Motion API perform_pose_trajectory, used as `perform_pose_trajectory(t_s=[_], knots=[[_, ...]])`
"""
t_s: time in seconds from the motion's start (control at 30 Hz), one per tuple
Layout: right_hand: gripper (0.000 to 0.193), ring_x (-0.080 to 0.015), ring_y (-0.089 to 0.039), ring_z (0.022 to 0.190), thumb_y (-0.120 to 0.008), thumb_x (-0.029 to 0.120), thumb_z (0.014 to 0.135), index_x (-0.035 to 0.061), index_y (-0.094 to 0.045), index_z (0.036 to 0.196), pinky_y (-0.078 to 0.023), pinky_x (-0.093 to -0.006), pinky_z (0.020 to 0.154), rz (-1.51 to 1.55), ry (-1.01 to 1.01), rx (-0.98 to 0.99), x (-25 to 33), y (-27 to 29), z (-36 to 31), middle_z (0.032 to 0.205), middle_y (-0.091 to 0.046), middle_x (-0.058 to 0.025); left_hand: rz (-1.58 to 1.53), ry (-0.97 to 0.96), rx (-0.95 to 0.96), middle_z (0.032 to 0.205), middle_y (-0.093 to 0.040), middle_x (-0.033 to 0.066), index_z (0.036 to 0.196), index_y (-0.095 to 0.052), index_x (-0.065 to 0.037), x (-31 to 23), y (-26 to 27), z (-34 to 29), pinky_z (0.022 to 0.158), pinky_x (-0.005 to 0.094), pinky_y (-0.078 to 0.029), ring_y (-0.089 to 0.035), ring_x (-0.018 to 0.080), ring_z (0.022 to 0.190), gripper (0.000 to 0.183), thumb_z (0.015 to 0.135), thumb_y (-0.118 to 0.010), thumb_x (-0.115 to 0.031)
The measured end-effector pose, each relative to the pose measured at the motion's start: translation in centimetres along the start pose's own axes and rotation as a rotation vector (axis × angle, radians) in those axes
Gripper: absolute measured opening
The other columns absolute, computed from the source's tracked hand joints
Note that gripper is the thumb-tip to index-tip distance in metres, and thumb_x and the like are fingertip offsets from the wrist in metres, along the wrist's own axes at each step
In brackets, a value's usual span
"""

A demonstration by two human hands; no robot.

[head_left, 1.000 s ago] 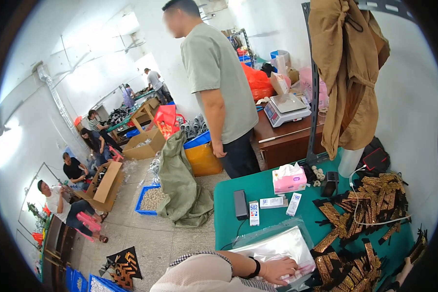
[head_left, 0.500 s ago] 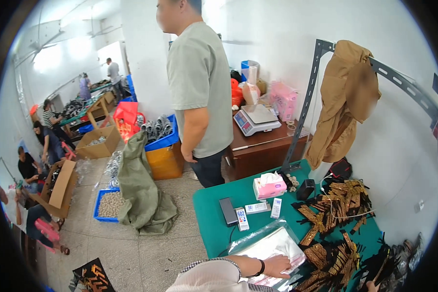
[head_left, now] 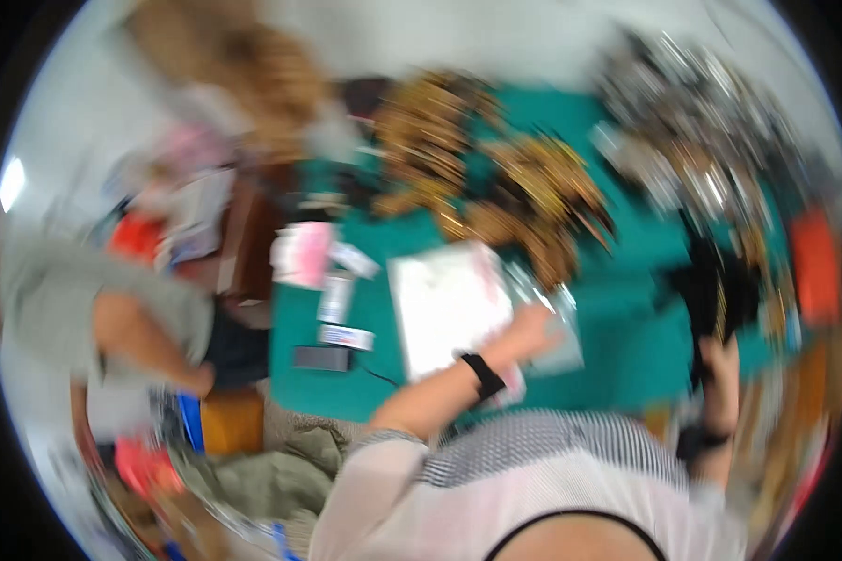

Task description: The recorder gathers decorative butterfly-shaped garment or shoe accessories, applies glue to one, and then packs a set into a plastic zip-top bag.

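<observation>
The whole view is smeared by motion. My left hand [head_left: 533, 334], below a black wristband, is over the right edge of a stack of white sheets or bags [head_left: 444, 304]. A clear plastic bag [head_left: 563, 323] lies by its fingers, which are too blurred to tell whether they grip it. At the right, my right hand [head_left: 718, 374] is closed around a bundle of black strips [head_left: 716, 290] with a thin gold line in it. Piles of gold and black strips [head_left: 421, 140] lie beyond the stack on the green table [head_left: 617, 341].
A pink tissue pack [head_left: 304, 252], small white boxes [head_left: 346, 338] and a dark grey block [head_left: 322, 358] sit at the table's left. Silvery plastic-wrapped goods [head_left: 692, 112] fill the far right, near a red-orange object [head_left: 816, 266]. A person in grey [head_left: 103, 299] stands at the left.
My view has swung down and to the right, bringing the table to the middle. The right hand and its black bundle now show more fully. My left hand remains at the stack.
</observation>
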State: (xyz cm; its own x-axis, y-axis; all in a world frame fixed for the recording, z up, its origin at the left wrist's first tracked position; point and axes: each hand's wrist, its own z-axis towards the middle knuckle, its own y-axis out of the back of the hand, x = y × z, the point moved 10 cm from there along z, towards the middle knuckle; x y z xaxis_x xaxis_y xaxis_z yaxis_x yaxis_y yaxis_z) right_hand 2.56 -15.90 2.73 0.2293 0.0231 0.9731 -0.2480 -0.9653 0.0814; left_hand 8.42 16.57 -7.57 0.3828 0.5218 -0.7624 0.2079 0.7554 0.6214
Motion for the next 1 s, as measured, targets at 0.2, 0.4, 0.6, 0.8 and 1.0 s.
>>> perform_pose_trajectory(t_s=[0.2, 0.4, 0.6, 0.8, 1.0], knots=[[0.063, -0.0147, -0.053, 0.086, -0.065, 0.000, 0.063, -0.0002, -0.039, 0.120, -0.045, -0.0287, 0.077, 0.037, -0.008, -0.168, -3.1, 0.4, -3.0, 0.103, -0.055, -0.0064, -0.788, 0.243, 0.761, 0.133, -0.036, 0.0217, 0.137, -0.018, 0.000, -9.5, -12.8, 1.6, 0.098, 0.0369, -0.034, -0.038, 0.0292, 0.123, 0.086, 0.076, -0.068, -0.036], [0.077, -0.0189, -0.049, 0.108, -0.070, 0.001, 0.063, -0.0004, -0.029, 0.129, -0.040, -0.0313, 0.092, 0.029, 0.250, -0.215, -7.7, -1.2, -4.4, 0.117, -0.050, -0.0106, -1.240, 0.294, 0.794, 0.140, -0.023, 0.0177, 0.139, 0.007, -0.002, -15.5, -17.7, 1.9, 0.103, 0.0372, -0.028, -0.029, 0.0272, 0.128, 0.101, 0.077, -0.069, -0.027], [0.090, -0.0405, -0.051, 0.096, -0.072, 0.014, 0.061, -0.0014, -0.022, 0.133, -0.046, -0.0409, 0.080, -0.639, 0.226, -0.458, -5.0, -5.3, -3.8, 0.105, -0.047, -0.0259, -1.211, 0.369, 0.637, 0.118, -0.051, 0.0086, 0.127, -0.038, -0.003, -12.4, -16.7, 4.5, 0.092, 0.0329, -0.041, -0.049, 0.0176, 0.109, 0.061, 0.075, -0.069, -0.014], [0.127, -0.0432, -0.034, 0.120, -0.070, 0.062, 0.056, -0.0051, 0.002, 0.137, -0.035, -0.0412, 0.096, -0.615, -0.213, 0.244, -16.8, -11.0, 2.5, 0.131, -0.027, -0.0315, -1.183, 0.874, 0.438, 0.103, -0.058, 0.0079, 0.112, -0.050, -0.001, -0.4, -18.3, 3.1, 0.079, 0.0313, -0.048, -0.058, 0.0193, 0.094, 0.038, 0.076, -0.062, -0.006], [0.108, -0.0435, -0.021, 0.128, -0.059, 0.065, 0.065, 0.0004, -0.014, 0.139, -0.023, -0.0417, 0.104, -0.591, -0.366, 0.702, -12.9, -8.9, 2.1, 0.138, -0.015, -0.0327, -1.115, 0.938, 0.287, 0.101, -0.058, 0.0117, 0.113, -0.047, 0.004, 1.8, -15.7, 1.9, 0.079, 0.0334, -0.048, -0.059, 0.0216, 0.091, 0.039, 0.076, -0.055, -0.007]])
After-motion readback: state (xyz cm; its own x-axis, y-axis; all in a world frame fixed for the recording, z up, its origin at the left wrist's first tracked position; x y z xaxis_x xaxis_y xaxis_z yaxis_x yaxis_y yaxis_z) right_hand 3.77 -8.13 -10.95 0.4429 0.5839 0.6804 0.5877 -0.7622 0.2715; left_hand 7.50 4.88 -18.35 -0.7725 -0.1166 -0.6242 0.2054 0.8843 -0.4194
